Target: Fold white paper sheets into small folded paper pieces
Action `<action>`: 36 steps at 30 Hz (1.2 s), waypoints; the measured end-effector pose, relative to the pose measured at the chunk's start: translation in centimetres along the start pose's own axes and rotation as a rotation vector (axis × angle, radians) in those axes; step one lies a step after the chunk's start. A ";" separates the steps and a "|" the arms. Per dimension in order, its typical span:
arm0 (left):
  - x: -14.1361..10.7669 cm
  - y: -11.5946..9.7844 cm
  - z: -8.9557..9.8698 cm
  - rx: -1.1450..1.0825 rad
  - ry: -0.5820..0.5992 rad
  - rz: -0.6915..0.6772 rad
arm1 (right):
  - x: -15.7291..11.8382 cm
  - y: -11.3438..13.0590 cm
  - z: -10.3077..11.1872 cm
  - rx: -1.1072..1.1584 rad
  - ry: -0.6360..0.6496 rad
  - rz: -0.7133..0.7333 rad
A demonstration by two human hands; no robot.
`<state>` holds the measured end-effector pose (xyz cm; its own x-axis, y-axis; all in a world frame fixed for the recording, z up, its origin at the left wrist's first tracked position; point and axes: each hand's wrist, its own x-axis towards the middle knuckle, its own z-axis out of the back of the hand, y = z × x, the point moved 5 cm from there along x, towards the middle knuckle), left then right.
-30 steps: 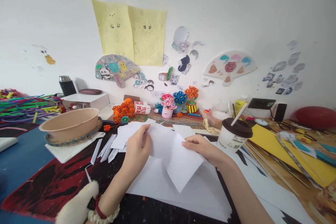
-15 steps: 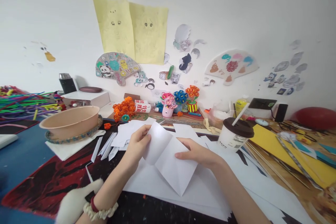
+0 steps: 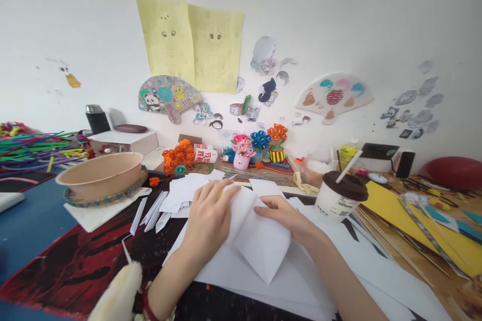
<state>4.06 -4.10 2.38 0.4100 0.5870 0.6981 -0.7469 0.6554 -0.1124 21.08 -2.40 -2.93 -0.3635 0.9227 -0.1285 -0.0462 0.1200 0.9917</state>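
A white sheet of paper (image 3: 265,251), creased and partly folded, is held up over a stack of flat white sheets (image 3: 301,286). My left hand (image 3: 211,210) lies over the paper's left flap, back of the hand toward me, its fingertips at the top edge. The thumb is hidden behind that hand. At the right side, my right hand (image 3: 284,215) grips the paper with thumb in front and fingers along the upper edge. Left of my hands lie several narrow folded paper strips (image 3: 152,213) and a pile of white paper pieces (image 3: 176,193).
A peach basin (image 3: 100,173) stands at left. A lidded white cup with a straw (image 3: 335,205) is close to my right forearm. Pipe-cleaner flowers (image 3: 178,155) line the back. Yellow sheets (image 3: 410,220) and thin sticks lie at right. A white plush item (image 3: 118,293) rests near my left forearm.
My left hand has turned over and come forward across the left flap, which now stands up more steeply. My right hand and the paper have shifted slightly right.
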 end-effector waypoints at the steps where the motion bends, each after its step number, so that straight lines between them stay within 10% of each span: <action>1: 0.0 -0.5 -0.1 0.007 0.030 -0.074 | 0.1 -0.1 0.2 0.005 -0.032 0.002; 10: -1.0 -2.4 -1.3 0.007 0.255 -0.441 | 0.4 -0.4 0.9 0.058 -0.117 0.022; 36: 0.0 -0.8 -0.7 -0.407 0.169 0.146 | -0.9 2.5 -1.0 -0.026 -0.169 0.355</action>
<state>4.98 -4.30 2.00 0.4205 0.7340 0.5333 -0.5505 0.6736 -0.4931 20.38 -3.25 -0.36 -0.2024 0.9527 0.2267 0.0303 -0.2253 0.9738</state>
